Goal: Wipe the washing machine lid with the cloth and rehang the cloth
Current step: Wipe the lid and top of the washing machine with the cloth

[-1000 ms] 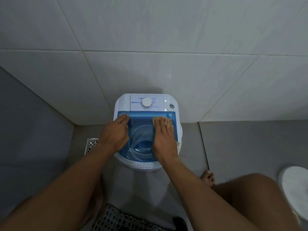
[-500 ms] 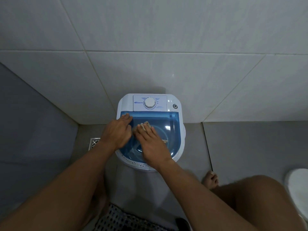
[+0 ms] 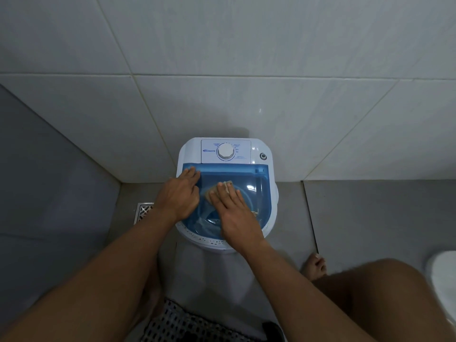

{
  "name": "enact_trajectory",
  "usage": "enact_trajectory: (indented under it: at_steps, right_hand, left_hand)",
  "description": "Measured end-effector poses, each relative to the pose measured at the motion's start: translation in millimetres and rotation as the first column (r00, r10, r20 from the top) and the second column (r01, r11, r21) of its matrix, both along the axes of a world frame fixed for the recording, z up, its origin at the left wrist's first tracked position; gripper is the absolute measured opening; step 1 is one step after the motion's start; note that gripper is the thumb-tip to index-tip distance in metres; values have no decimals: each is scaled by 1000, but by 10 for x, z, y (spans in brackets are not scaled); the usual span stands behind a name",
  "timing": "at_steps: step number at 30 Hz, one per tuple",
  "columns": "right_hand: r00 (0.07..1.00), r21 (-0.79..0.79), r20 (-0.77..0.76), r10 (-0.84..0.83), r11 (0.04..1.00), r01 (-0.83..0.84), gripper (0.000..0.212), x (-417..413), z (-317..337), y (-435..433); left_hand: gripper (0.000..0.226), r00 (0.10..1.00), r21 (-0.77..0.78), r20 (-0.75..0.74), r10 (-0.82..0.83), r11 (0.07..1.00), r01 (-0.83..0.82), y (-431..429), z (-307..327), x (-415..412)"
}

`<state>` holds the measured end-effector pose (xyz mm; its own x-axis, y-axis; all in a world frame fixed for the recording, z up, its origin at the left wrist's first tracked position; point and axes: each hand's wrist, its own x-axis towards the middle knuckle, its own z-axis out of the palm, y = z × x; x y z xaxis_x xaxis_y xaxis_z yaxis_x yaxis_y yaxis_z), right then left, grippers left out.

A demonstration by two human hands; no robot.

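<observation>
A small white washing machine (image 3: pixel 225 243) stands against the tiled wall, topped by a see-through blue lid (image 3: pixel 256 198). My right hand (image 3: pixel 234 213) lies flat on the middle of the lid and presses a beige cloth (image 3: pixel 225 185) under its fingers; only the cloth's edges show past the fingertips. My left hand (image 3: pixel 179 196) rests palm down on the lid's left edge with fingers reaching its back left corner. A white dial (image 3: pixel 225 151) sits on the control panel behind the lid.
A metal floor drain (image 3: pixel 144 211) lies left of the machine. My bare right foot (image 3: pixel 315 266) and knee are at the right. A white rounded object (image 3: pixel 444 280) sits at the right edge. Tiled walls close in behind and left.
My right hand slid the cloth from the lid's right side leftward to next to my left hand, then a little back toward the middle. My left hand stayed on the left edge.
</observation>
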<state>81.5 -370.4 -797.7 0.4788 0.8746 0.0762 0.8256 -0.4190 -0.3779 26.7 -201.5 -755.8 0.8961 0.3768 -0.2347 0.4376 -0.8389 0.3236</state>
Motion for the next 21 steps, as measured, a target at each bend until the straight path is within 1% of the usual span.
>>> enact_trajectory:
  at_steps: [2,5,8,12,14,16,21]
  right_hand:
    - [999,-7,-16,-51,999,50,69,15,-10,-14]
    - [992,-23,-28,-121,992,121,77,68,-14,-90]
    - [980,-28,-30,-194,981,193,84,163,-17,-177]
    - [968,-41,-43,-247,969,245,80,262,-13,-267]
    - [963,-33,-57,-262,965,260,84,282,0,-291]
    - [954,-26,-85,-289,957,288,85,307,21,-314]
    - [897,-1,-179,-403,912,410,81,349,47,-390]
  left_hand:
    - [66,1000,-10,-15,-8,1000,8,8,-5,2]
    - [54,1000,-14,-25,-13,1000,13,20,-38,3]
    - [54,999,-10,-33,-17,1000,16,22,-47,3]
    - [54,999,-6,-49,-11,1000,10,0,-48,8]
    - [54,999,-7,-50,-11,1000,11,-7,-57,7]
    - [54,999,-4,-47,-11,1000,11,-6,-65,13]
    - [54,999,11,-46,-11,1000,11,-14,-76,22]
